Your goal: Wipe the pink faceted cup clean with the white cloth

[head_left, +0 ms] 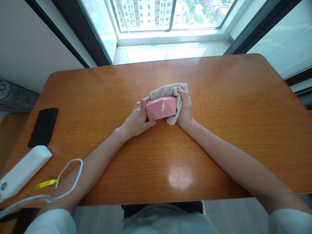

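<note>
A small pink faceted box (161, 108) is held just above the middle of an orange wooden table (219, 97). My left hand (137, 118) grips its left end, fingers wrapped round it. My right hand (185, 109) presses a beige cloth (168, 89) against the box's right side and back, fingers closed on the cloth. Part of the cloth hangs below the box at its right corner.
A black phone (44, 126) lies flat near the table's left edge. In front of it sits a white power bank (23, 170) with a white cable (70, 182) and a yellow tag (45, 184). A window sill (165, 50) runs behind the table.
</note>
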A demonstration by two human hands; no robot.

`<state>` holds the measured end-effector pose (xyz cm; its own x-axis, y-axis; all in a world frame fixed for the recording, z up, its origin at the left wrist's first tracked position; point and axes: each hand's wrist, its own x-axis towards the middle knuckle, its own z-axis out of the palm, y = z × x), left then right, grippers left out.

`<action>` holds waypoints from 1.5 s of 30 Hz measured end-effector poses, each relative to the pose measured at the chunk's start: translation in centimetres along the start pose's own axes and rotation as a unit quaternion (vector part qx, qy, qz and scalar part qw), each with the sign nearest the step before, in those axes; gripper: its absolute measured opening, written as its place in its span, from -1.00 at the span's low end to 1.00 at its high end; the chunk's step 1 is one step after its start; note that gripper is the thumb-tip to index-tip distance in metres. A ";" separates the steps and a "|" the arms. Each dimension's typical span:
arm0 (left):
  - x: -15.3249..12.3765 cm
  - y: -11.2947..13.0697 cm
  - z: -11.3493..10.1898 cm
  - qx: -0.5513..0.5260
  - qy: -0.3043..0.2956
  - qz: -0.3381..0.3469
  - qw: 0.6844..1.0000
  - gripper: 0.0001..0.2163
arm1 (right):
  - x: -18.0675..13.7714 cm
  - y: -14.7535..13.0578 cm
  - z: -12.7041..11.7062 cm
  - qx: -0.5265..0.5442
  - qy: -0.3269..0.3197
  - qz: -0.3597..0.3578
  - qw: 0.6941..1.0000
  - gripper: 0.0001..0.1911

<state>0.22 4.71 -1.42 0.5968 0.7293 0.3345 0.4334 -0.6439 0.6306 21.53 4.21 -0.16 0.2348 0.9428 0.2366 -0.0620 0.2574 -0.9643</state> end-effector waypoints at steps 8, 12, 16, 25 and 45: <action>0.0 -0.2 0.1 0.002 0.003 0.003 1.000 -0.26 | 0.0 0.1 -0.2 0.009 0.026 -0.003 1.000 -0.38; -0.1 -0.3 0.1 0.009 -0.003 -0.007 1.000 -0.27 | -0.2 -1.1 -0.1 -0.024 0.035 0.002 0.999 -0.41; 0.0 -0.1 0.1 0.026 -0.018 -0.012 0.999 -0.30 | -0.2 -2.3 -0.1 -0.058 0.029 -0.011 0.998 -0.43; 0.4 0.7 0.0 0.083 -0.078 -0.007 0.993 -0.24 | 0.9 -5.6 -0.6 -0.228 -0.038 -0.072 0.970 -0.32; 0.9 1.7 0.1 0.131 -0.079 0.002 0.988 -0.34 | -1.3 -8.5 0.8 -0.512 -0.163 -0.212 0.816 -0.70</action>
<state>1.58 4.26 -0.10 0.6876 0.6951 0.2100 0.5788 -0.6993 0.4195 20.93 0.95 7.81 -0.2558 0.8642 0.4332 0.8406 0.4201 -0.3418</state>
